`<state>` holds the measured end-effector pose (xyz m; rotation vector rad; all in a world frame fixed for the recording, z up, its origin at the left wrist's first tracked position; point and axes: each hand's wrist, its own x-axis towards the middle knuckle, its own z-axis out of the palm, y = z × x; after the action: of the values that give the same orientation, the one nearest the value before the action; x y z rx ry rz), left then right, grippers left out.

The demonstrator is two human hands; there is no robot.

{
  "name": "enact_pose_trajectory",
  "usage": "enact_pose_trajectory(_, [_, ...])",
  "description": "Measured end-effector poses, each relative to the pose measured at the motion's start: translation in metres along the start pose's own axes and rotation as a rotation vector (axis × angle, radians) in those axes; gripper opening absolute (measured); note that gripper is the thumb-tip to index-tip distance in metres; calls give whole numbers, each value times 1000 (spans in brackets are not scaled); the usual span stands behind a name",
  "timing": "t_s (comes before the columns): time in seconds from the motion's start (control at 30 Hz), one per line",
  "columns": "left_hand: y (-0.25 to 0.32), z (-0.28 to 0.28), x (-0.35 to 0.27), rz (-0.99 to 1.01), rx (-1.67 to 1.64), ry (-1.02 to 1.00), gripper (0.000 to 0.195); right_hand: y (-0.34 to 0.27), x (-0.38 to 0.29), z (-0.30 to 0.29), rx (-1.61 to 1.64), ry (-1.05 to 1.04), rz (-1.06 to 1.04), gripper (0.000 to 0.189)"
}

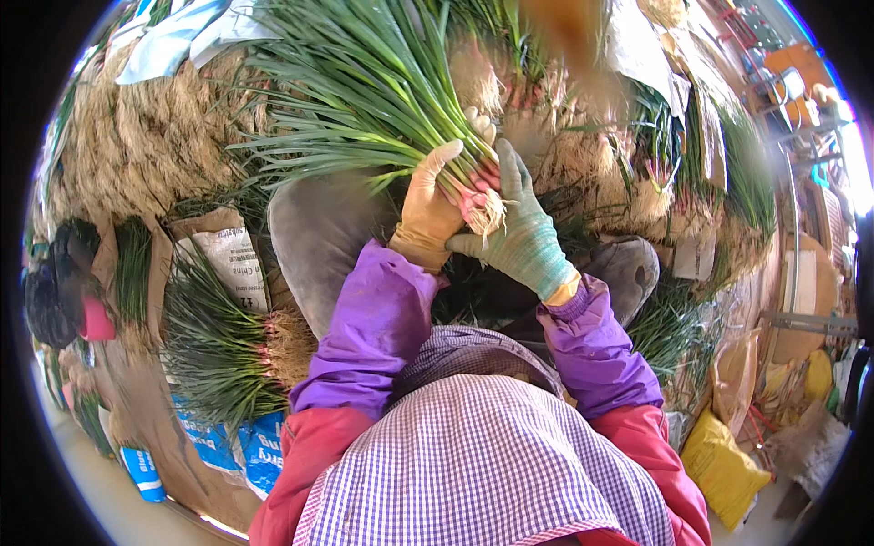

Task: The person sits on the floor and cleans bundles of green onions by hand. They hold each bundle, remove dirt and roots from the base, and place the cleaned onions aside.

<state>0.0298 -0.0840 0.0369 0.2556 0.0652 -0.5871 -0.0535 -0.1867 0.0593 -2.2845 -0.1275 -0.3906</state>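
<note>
A thick bunch of green garlic-like plants (382,89) lies across my hands, with long flat leaves fanning up and left. Its pink bulbs and pale roots point down toward me. Wrapped around the stems near the bulbs is my left hand (427,205) in a yellowish glove; pale tips, apparently its fingers, show on the far side. My right hand (526,218), in a grey-green knit glove, cups the bulb end from the right. Its fingers lie along the bulbs and its thumb extends below the roots. The palm side of each grip is partly hidden.
Rooted bundles (150,130) are heaped at the far left, with more plants (567,150) ahead. Another bunch (218,341) lies left of my knee on printed sacks (263,450). A yellow sack (724,471) sits at lower right, near a metal frame (809,322).
</note>
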Motion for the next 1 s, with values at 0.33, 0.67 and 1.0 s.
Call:
enact_pose_trajectory(0.33, [28,18,23,-47,644,-612,41,52,54,-42,945,-20,175,36])
enact_pose_trajectory(0.67, [61,33,43,-124,860,-602,28,19,72,-94,904,-180,516,31])
enact_pose_trajectory(1.0, [87,-9,27,-423,1341,-426,22,45,65,-116,1223,-260,642,16])
